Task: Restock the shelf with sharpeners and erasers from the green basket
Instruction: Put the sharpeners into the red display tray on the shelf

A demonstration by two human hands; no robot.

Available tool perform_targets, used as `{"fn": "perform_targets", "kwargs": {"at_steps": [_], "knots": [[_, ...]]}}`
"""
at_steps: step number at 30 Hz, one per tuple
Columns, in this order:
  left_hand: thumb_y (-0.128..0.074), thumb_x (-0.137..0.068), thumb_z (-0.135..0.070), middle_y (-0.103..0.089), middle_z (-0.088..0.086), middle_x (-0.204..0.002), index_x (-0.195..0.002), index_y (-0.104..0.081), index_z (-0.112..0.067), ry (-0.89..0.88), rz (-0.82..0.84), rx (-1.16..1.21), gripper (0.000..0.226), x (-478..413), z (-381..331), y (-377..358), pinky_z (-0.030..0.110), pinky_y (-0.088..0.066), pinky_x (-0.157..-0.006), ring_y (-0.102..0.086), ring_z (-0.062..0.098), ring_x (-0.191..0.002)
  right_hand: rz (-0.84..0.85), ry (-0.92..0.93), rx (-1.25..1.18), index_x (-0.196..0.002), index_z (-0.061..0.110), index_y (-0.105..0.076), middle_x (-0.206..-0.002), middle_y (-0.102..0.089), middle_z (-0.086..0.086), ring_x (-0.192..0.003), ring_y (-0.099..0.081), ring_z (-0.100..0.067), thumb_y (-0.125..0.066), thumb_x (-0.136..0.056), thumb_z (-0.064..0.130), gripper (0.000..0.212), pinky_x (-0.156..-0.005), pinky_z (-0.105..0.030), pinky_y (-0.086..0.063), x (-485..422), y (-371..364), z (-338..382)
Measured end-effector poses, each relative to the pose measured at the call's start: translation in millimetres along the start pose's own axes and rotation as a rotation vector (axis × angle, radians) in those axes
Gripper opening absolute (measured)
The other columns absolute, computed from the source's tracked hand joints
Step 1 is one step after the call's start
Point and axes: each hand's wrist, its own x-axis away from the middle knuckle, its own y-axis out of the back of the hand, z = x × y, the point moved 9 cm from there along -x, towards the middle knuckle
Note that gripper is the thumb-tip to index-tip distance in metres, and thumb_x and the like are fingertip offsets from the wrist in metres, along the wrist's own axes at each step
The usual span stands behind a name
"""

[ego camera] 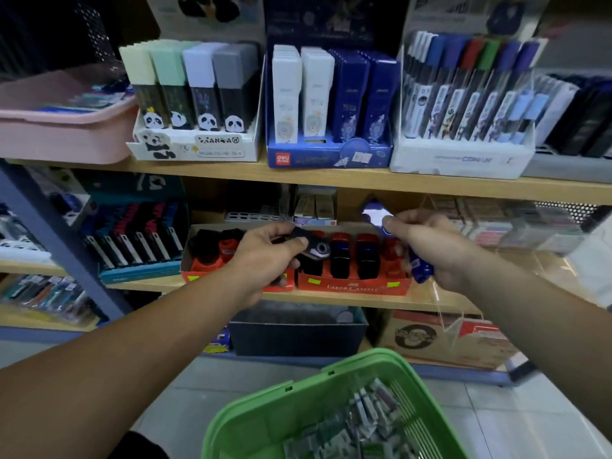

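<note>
While hands (pixel 265 256) (pixel 440 250) grip sharpeners (pixel 316 248) (pixel 376 216) — basket (pixel 265 404) sits below.

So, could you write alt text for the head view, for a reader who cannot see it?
A person's left hand holds a black sharpener and the right hand holds blue sharpeners, in front of a red sharpener box on a shelf. A green basket sits below.

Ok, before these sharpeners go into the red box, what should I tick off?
1. Left hand grip on black sharpener: ok, pinched.
2. Right hand grip on blue sharpeners: ok, fingers curled round them.
3. Hands level with the red box: ok.
4. Free slot in the box: cannot tell, hands cover part.
5. Basket has stock: ok, packets inside.
</note>
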Motion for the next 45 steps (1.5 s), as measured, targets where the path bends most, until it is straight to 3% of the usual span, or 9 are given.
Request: {"fn": "perform_targets", "kwargs": {"at_steps": [5,10,18,21,24,29,38,41,45], "knots": [[-0.07,-0.098,-0.024,-0.073,0.008,-0.109,-0.124,-0.067,-0.026,-0.035,0.064,-0.062,0.026,-4,5,-12,0.026,-0.043,-0.044,-0.064,0.017,-0.076,0.034,-0.085,0.049,-0.149,0.024,-0.047,-0.093,-0.065,-0.016,-0.072,-0.058,-0.026,-0.058,-0.106,0.026,0.044,-0.053,-0.035,-0.048,-4,-1,-21],[-0.076,-0.092,-0.024,-0.074,0.021,-0.1,-0.111,-0.067,-0.025,-0.024,0.081,-0.064,0.022,-6,11,-16,0.031,-0.041,-0.043,-0.061,0.027,-0.075,0.095,-0.103,0.045,-0.131,0.017,-0.056,-0.109,-0.074,-0.011,-0.084,-0.077,-0.023,-0.068,-0.101,0.021,0.032,-0.054,-0.033,-0.048,-1,-7,-22],[-0.069,-0.099,-0.029,-0.071,0.01,-0.086,-0.121,-0.068,-0.033,0.022,0.167,-0.102,0.023,2,12,-27,0.029,-0.042,-0.046,-0.054,0.027,-0.068,0.072,0.018,0.006,-0.133,0.028,-0.055,-0.112,-0.072,-0.01,-0.073,-0.076,-0.027,-0.068,-0.098,0.006,0.043,-0.049,-0.035,-0.047,0,14,-12],[-0.081,-0.089,-0.025,-0.072,0.009,-0.098,-0.115,-0.068,-0.026,-0.024,0.113,-0.138,0.029,5,4,-31,0.029,-0.043,-0.045,-0.058,0.024,-0.062,0.01,0.136,0.196,-0.119,0.028,-0.065,-0.106,-0.071,0.001,-0.066,-0.072,-0.018,-0.072,-0.096,0.012,0.029,-0.046,-0.028,-0.046,0,30,-1],[-0.087,-0.083,-0.021,-0.07,0.004,-0.107,-0.107,-0.067,-0.025,-0.078,0.017,-0.151,0.03,6,-9,-39,0.029,-0.047,-0.046,-0.066,0.023,-0.065,-0.025,0.204,0.306,-0.11,0.031,-0.07,-0.102,-0.063,0.012,-0.088,-0.063,-0.01,-0.075,-0.095,0.015,0.023,-0.058,-0.017,-0.047,-6,37,1],[-0.081,-0.088,-0.014,-0.066,-0.003,-0.113,-0.108,-0.069,-0.028,-0.213,0.079,-0.195,0.027,7,-31,-83,0.022,-0.054,-0.065,-0.068,0.013,-0.094,-0.082,0.251,0.713,-0.121,0.036,-0.07,-0.115,-0.068,0.009,-0.107,-0.063,-0.014,-0.08,-0.09,0.029,0.034,-0.087,-0.036,-0.06,-24,29,-1],[-0.082,-0.087,-0.018,-0.063,-0.017,-0.105,-0.109,-0.066,-0.031,-0.395,0.128,-0.48,0.031,-9,-32,-144,0.015,-0.047,-0.088,-0.06,0.002,-0.106,-0.018,0.266,1.237,-0.123,0.036,-0.071,-0.131,-0.05,-0.002,-0.11,-0.062,-0.027,-0.077,-0.092,0.027,0.033,-0.089,-0.041,-0.058,-34,10,4],[-0.08,-0.088,-0.016,-0.065,-0.017,-0.11,-0.108,-0.064,-0.036,-0.444,0.154,-0.482,0.032,-11,-39,-149,0.023,-0.05,-0.096,-0.06,0.003,-0.109,-0.008,0.237,1.009,-0.123,0.034,-0.072,-0.124,-0.063,-0.001,-0.111,-0.064,-0.025,-0.069,-0.096,0.029,0.028,-0.092,-0.039,-0.058,-39,19,3],[-0.078,-0.09,-0.017,-0.065,-0.016,-0.117,-0.108,-0.063,-0.04,-0.443,0.197,-0.611,0.032,-14,-37,-156,0.03,-0.052,-0.099,-0.06,0.008,-0.116,-0.036,0.021,0.186,-0.131,0.025,-0.067,-0.129,-0.065,-0.003,-0.112,-0.062,-0.023,-0.062,-0.098,0.02,0.033,-0.089,-0.037,-0.055,-34,50,-6]]}}
